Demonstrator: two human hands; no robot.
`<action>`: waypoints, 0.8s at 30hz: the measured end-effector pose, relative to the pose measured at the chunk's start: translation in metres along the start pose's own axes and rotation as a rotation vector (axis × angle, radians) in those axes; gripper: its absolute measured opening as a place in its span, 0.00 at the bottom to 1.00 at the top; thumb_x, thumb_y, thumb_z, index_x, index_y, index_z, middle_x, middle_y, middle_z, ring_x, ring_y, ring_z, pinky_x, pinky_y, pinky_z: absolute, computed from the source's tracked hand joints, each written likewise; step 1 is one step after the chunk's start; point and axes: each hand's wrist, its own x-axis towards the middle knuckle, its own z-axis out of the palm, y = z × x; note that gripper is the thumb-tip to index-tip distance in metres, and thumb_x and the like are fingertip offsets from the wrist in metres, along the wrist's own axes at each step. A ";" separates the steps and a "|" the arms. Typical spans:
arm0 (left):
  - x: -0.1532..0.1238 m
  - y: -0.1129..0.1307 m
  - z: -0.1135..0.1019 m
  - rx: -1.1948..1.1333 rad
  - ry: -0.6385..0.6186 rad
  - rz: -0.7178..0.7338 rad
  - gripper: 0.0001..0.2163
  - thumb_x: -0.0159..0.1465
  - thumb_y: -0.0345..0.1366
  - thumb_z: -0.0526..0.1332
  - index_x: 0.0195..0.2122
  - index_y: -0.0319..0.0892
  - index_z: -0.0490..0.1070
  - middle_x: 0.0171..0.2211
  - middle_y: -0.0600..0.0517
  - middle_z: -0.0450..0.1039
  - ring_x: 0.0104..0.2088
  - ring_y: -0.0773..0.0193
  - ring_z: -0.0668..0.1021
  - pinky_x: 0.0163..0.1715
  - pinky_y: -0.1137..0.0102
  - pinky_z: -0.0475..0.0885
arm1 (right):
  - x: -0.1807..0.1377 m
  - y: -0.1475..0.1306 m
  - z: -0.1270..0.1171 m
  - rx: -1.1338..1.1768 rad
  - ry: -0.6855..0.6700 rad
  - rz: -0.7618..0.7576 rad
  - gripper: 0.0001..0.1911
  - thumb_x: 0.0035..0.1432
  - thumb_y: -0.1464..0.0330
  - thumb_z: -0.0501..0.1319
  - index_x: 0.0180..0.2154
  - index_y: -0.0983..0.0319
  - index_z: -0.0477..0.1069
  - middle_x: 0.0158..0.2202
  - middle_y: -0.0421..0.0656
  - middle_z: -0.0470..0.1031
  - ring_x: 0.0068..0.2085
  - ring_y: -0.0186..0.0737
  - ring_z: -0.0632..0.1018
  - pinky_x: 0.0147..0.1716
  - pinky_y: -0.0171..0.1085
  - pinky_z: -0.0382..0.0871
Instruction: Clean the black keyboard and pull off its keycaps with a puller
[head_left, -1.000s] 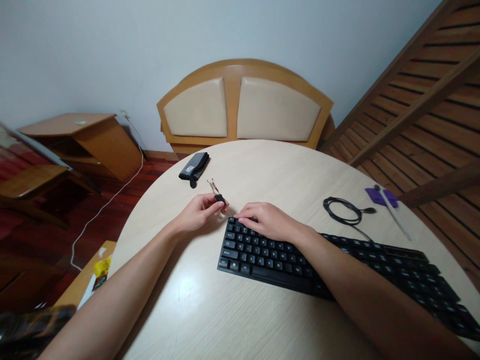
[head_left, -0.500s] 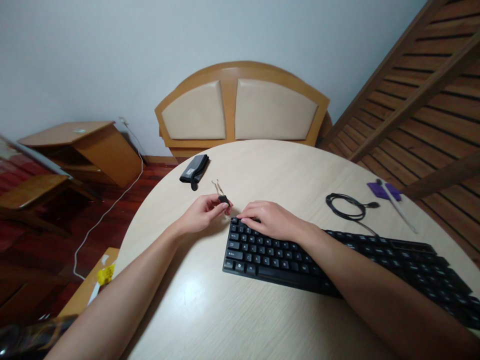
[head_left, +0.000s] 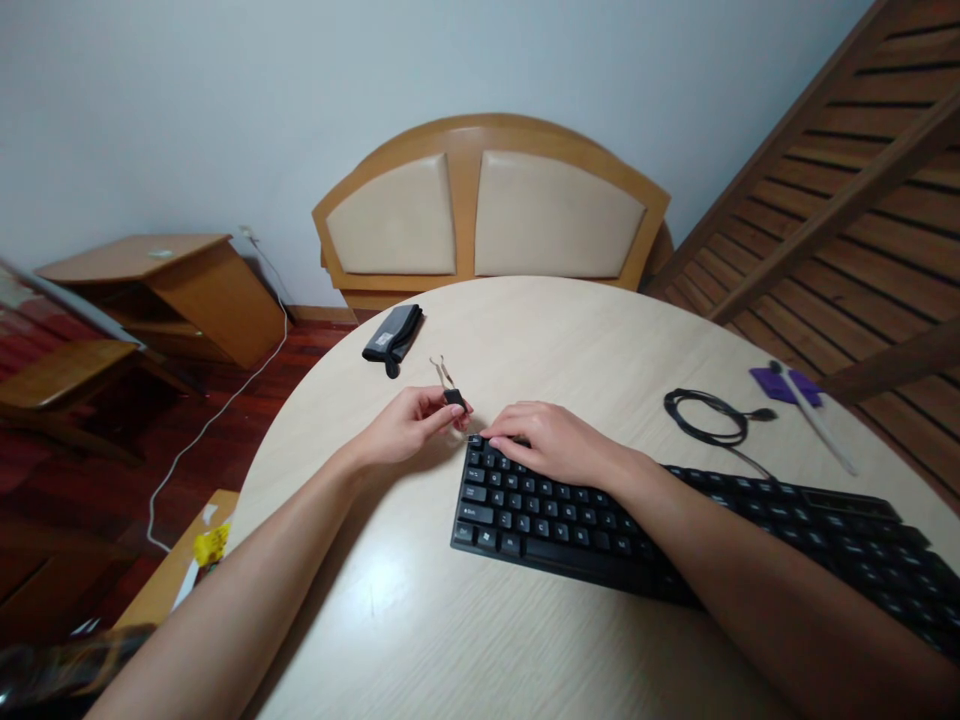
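Observation:
My left hand (head_left: 409,425) pinches the black body of a keycap puller (head_left: 454,398) between thumb and fingers. Two thin metal prongs stick up from its far end, and a fine wire at its near end reaches the top left corner key of the black keyboard (head_left: 570,560). Beside it, my right hand (head_left: 551,440) is closed over the keyboard's upper left edge, thumb on the keys and fingers along the back edge. Exactly where its fingertips press is hard to see. The right forearm covers part of the keys.
On the round table (head_left: 390,610), a folded grey and black pouch (head_left: 394,335) lies at the back left. At the right are a coiled black cable (head_left: 709,425), a purple cloth (head_left: 810,390) and a thin pale brush (head_left: 817,420). A padded wooden headboard (head_left: 491,195) stands behind.
The view has shifted slightly, so the keyboard and table items appear a little farther right. Both hands keep nearly the same place and hold at the keyboard's corner.

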 end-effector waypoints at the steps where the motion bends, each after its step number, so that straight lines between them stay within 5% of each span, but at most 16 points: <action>1: 0.000 0.000 -0.001 -0.011 -0.008 -0.005 0.14 0.69 0.44 0.60 0.38 0.37 0.77 0.31 0.48 0.77 0.28 0.66 0.73 0.31 0.70 0.68 | 0.000 0.000 0.000 0.005 0.005 0.000 0.14 0.70 0.66 0.57 0.46 0.59 0.81 0.42 0.46 0.82 0.45 0.44 0.80 0.48 0.43 0.71; 12: 0.000 0.003 -0.004 -0.011 -0.044 -0.116 0.15 0.68 0.45 0.61 0.41 0.37 0.76 0.36 0.45 0.80 0.36 0.62 0.79 0.34 0.70 0.71 | 0.002 -0.003 -0.001 -0.046 -0.008 -0.012 0.13 0.70 0.67 0.57 0.45 0.62 0.81 0.41 0.47 0.82 0.43 0.43 0.80 0.46 0.41 0.71; 24: -0.005 0.015 0.004 0.165 -0.017 -0.028 0.14 0.70 0.42 0.57 0.39 0.37 0.77 0.35 0.47 0.79 0.32 0.65 0.77 0.32 0.72 0.70 | 0.002 -0.004 0.000 -0.081 0.018 -0.008 0.12 0.69 0.69 0.58 0.44 0.61 0.81 0.41 0.46 0.83 0.43 0.42 0.81 0.47 0.42 0.70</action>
